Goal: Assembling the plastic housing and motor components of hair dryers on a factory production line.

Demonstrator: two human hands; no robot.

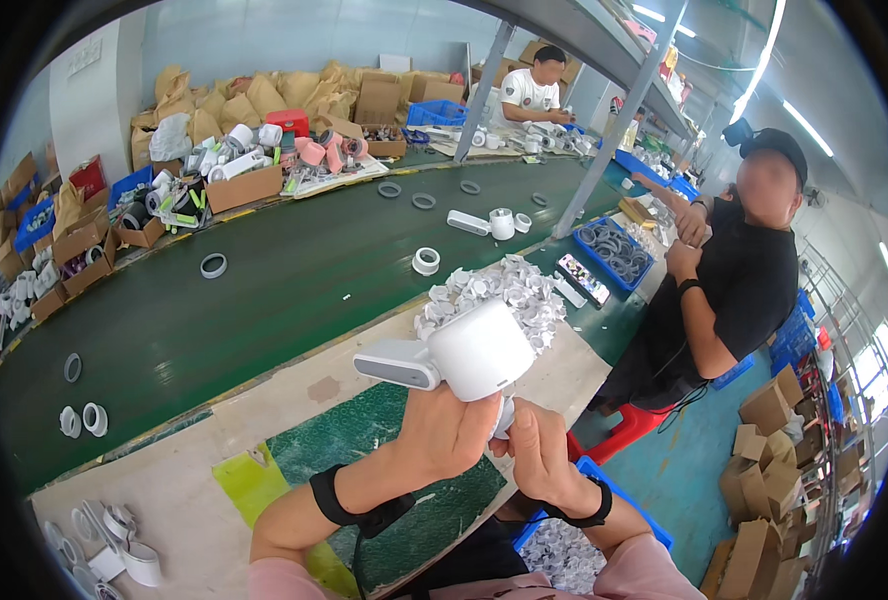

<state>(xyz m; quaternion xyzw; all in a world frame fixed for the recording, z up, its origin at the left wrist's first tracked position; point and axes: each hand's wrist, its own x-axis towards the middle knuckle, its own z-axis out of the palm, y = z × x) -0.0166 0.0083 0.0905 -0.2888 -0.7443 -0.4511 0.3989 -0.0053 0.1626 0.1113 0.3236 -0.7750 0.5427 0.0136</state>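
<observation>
Holding a white device (pixel 469 352), both hands (pixel 484 440) seemingly grip it.

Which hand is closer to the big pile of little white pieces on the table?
The right hand. It sits below the pile of small white parts, nearly under it. The left hand is further to the left, gripping the white device with its fingers.

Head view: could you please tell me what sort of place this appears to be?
Most likely a factory assembly line. A long green conveyor belt carries white rings and parts, cardboard boxes of components line its far side, and both hands, left hand and right hand, hold a white plastic device.
</observation>
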